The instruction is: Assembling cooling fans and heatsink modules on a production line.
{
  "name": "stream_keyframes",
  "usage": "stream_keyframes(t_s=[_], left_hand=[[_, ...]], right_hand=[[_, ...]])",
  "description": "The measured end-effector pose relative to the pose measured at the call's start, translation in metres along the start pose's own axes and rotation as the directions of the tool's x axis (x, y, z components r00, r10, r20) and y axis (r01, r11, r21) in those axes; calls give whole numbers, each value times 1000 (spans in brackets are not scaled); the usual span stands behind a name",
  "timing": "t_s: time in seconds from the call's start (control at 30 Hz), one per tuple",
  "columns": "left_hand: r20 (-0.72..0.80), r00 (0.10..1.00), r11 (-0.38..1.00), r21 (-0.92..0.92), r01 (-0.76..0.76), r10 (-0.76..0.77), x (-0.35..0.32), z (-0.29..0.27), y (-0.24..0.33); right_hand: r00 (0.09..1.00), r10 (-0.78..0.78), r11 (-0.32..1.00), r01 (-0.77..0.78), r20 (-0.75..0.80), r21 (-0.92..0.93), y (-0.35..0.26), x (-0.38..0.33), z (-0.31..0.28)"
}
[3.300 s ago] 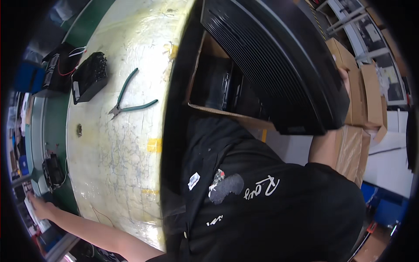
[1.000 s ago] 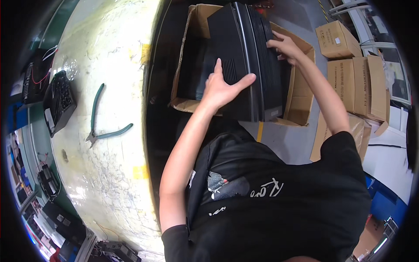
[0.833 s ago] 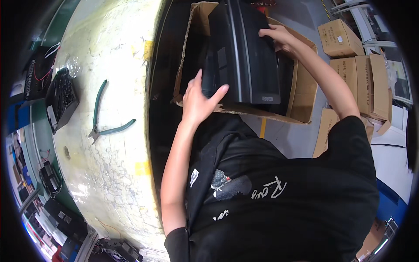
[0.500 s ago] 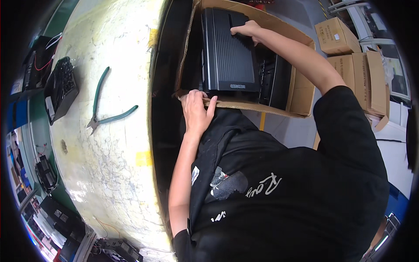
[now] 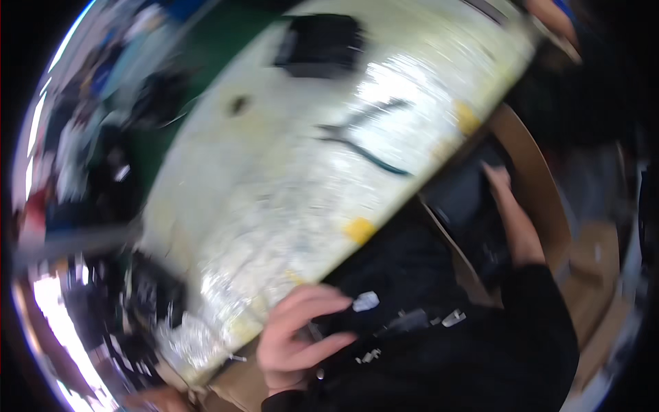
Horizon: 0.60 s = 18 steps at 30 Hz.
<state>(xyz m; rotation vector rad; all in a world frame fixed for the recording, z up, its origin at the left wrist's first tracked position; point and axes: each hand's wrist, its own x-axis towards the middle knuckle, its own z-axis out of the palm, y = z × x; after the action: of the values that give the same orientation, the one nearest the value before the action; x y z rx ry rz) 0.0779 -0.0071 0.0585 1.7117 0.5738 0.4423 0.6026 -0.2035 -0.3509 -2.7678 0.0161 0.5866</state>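
Note:
The view is smeared by motion. My left hand is raised over the near edge of the worktable, its thumb and fingers apart with nothing seen between them. To the right, my right hand is at a black casing inside an open cardboard box; blur hides how its fingers sit on the casing. Pliers with green handles lie spread on the worktable, beyond my left hand. Farther back stands a black bin, its contents blurred.
Another person's arm shows at the far right corner of the worktable. Cardboard boxes stand on the right, past my right arm. Dark equipment sits off the table's left end. Yellow tape marks the table's near edge.
The view has swung left. My left hand has left the box's edge and come up near the table edge, fingers spread. My right hand remains at the casing in the box.

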Motion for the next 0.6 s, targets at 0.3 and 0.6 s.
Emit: stream_keyframes(t_s=[0.3, 0.6], left_hand=[[-938, 336, 992, 47, -120, 85, 100, -245, -28], [-894, 146, 777, -276, 565, -424, 275, -331, -143]], right_hand=[[996, 88, 926, -86, 13, 369, 8, 9, 37], [896, 106, 871, 125, -431, 475, 15, -24, -37]])
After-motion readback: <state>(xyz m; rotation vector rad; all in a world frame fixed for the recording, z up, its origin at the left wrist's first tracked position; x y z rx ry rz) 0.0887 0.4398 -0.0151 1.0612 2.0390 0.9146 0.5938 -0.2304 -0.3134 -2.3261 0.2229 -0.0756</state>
